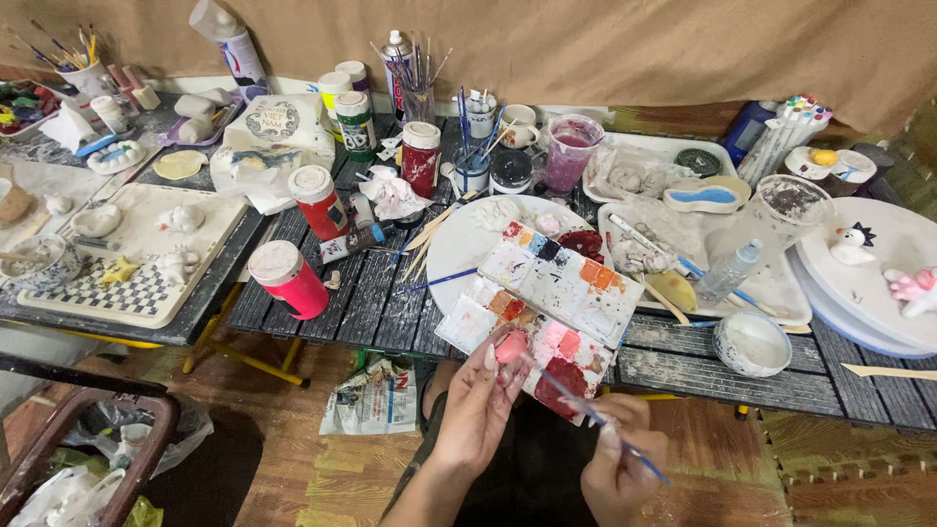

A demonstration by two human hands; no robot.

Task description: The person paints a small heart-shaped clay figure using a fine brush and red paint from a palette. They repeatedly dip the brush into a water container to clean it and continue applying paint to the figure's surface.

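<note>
- Your left hand point(478, 405) pinches a small pink clay piece point(510, 346) between thumb and fingertips, raised just in front of the near edge of the table.
- Your right hand point(615, 459) is closed on a thin blue-handled paintbrush point(595, 415); its tip angles up and left toward the pink piece, and I cannot tell whether they touch.
- The two hands are near each other but apart, the right one lower and closer to you.
- Just beyond both hands, a white paint palette point(551, 293) with red, orange, blue and pink wells overhangs the table edge and rests partly on a round white plate point(459, 249).
- Beyond your right hand, a small white bowl point(752, 344) stands near the table edge, with a clear plastic bottle point(727, 273) lying behind it on a white tray point(781, 293).
- Beyond and left of your left hand, a red paint jar point(288, 278) lies tipped near the table's corner.
- Open room: the floor below your hands, where a crumpled newspaper point(371, 395) lies just left of your left wrist.
</note>
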